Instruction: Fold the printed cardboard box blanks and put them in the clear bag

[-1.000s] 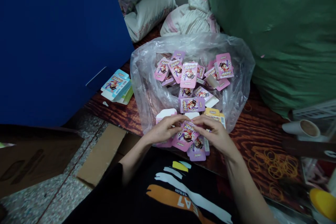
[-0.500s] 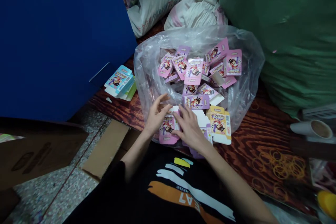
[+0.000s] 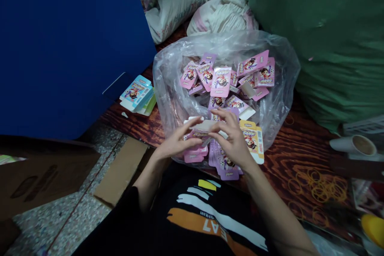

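Observation:
Between my two hands, a small pink card box (image 3: 200,131) is held up by its ends, its pale inner side and flaps showing. My left hand (image 3: 177,141) grips the left end with thumb and fingers. At the right end, my right hand (image 3: 229,138) pinches it. Flat pink cartons (image 3: 195,155) lie just beneath, and flat purple cartons (image 3: 228,168) are beside them under my right hand. A yellow carton (image 3: 253,140) lies to the right. Beyond my hands, a clear plastic bag (image 3: 168,84) lies spread with several pink and purple boxes (image 3: 221,82) in it.
Blue and green cartons (image 3: 138,93) lie at the left by a blue panel (image 3: 69,48). Rubber bands (image 3: 325,186) and a cup (image 3: 354,145) are on the wooden table (image 3: 279,172) at right. A green sack (image 3: 324,40) and white sacks (image 3: 222,16) stand behind.
My hands have lifted a pink carton off the pile and tilted it up between them. The purple cartons are more exposed. A pink box at the bag's upper right has shifted.

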The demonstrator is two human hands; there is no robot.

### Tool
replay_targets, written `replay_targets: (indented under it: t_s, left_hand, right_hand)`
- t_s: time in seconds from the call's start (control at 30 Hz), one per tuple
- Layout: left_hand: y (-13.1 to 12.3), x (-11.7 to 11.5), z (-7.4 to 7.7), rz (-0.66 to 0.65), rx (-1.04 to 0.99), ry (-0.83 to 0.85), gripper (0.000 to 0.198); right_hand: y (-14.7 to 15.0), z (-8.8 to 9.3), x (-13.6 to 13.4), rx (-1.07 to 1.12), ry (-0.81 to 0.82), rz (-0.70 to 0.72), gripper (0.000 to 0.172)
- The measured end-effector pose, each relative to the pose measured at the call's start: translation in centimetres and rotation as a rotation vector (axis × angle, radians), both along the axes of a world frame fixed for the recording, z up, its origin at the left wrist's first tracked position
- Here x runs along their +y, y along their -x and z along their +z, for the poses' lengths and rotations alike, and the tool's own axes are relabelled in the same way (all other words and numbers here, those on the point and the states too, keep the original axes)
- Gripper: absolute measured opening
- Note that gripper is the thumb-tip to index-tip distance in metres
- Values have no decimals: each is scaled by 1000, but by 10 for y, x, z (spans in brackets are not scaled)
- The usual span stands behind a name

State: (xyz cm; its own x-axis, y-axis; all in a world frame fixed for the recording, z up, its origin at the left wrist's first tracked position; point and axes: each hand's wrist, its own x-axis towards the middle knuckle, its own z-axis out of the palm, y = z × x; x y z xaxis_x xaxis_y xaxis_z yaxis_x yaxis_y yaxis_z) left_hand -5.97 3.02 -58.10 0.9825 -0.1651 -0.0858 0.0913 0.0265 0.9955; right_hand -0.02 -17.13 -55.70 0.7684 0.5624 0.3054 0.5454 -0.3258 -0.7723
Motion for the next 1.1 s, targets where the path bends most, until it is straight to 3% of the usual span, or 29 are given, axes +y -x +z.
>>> replay_targets:
  t_s: [0.1,0.17,0.27,0.4,0.53,0.63,0.8,0.97,1.1]
  left_hand:
    - [-2,-10,-4,-437,100,221,70]
    - [-3,-24,-9,-497,141,365,77]
    - [-3,-46,-15,-345,226,464,69]
    - [-3,-59,-17,-67,281,419,61]
    - [-5,-62,-21,-8,311,389,63]
    - [-6,-65,-23,36,321,360,63]
    - [-3,-63,-18,194,151,288,61]
    - [3,-58,-8,152,-113,48,62]
    - [0,-47,-4,34,-147,-64,52]
  right_hand:
    - [-1,23,-12,155,-103,114,16]
    - [-3,29,-17,272,-142,174,24]
    - [-5,23,-25,375,-257,109,30]
    - [1,3,-30,379,-365,-100,26]
    - [9,-6,-29,408,-249,-126,27]
    - [8,-7,-29,370,-250,-165,20]
    - [4,-9,-34,327,-296,-381,17]
    - [3,-9,-36,337,-418,-512,22]
    - [1,-5,-41,347,-300,-357,17]
